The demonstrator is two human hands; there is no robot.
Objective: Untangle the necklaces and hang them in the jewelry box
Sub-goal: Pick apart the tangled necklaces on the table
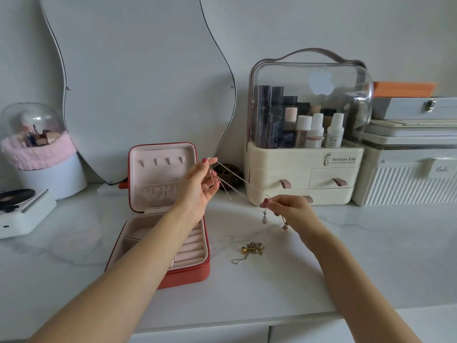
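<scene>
Fine silver necklace chains stretched taut in the air above the worktop, running from upper left to lower right between the two hands. The left hand is raised, its thumb and forefinger pinching the upper ends of the chains near, with the remaining fingers loosely spread; a loose end hangs down past its palm. The right hand sits lower, its fingers curled and pinching the other ends. Two small pendants, one and the other, dangle below this hand.

Holding the strands apart and under light tension likely serves to show where they cross, so that each chain can be told from its neighbour; how many strands are in the bundle cannot be told.

A second knot of jewellery, gold-toned with a short silver chain trailing out, lies on the worktop below the hands, apparently awaiting its turn.

The red jewelry box stands open just left of the hands, partly behind the left forearm. Its upright lid carries a row of hooks above a gathered pocket; no necklace hangs there yet, so the task seems at an early stage. The box stands close, which would keep the transfer short.

Behind are a cosmetics organiser with a clear dome, a wavy-edged mirror and stacked storage cases.
</scene>
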